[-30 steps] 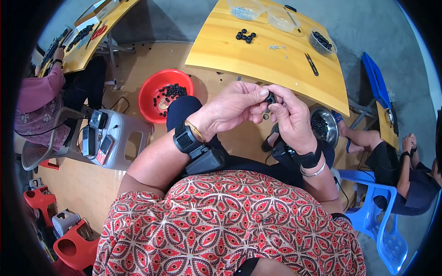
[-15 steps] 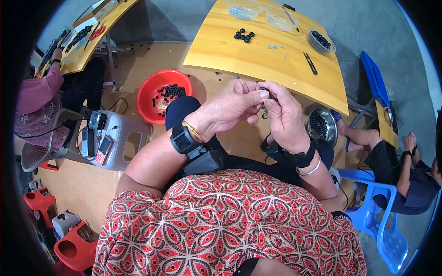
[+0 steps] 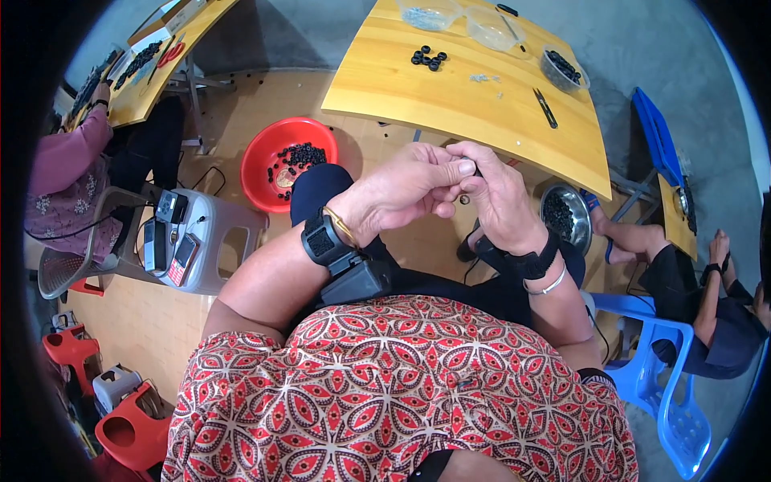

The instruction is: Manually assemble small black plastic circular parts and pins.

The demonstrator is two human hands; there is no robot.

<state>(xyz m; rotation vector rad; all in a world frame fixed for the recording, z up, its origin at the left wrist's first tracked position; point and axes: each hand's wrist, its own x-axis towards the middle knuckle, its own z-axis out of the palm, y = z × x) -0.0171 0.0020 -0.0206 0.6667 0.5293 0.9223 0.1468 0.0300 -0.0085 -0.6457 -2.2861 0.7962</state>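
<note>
Over my lap, my left hand point(image 3: 405, 189) and my right hand point(image 3: 510, 205) meet thumb to thumb, both closed in a pinch. Between them is a small black round piece point(image 3: 479, 171), mostly covered by the fingers, so I cannot see how far each hand grips it. Similar black ring-like pieces point(image 3: 428, 59) sit in a small cluster on the yellow table point(image 3: 385, 96) ahead. Tiny clear bits point(image 3: 483, 78) are scattered beside them. Black snips or tweezers point(image 3: 545, 108) lie farther right.
A red basin point(image 3: 254, 178) with black pieces stands on the floor at left, a metal bowl point(image 3: 585, 225) of them at right. Clear tubs point(image 3: 496, 30) line the table's far side. Beside me are a grey stool point(image 3: 221, 217) and blue chair point(image 3: 658, 329). Two people sit nearby.
The black piece shows less between my fingers. Both hands stay pressed together and have shifted only slightly. The table sits a little lower and farther right in view.
</note>
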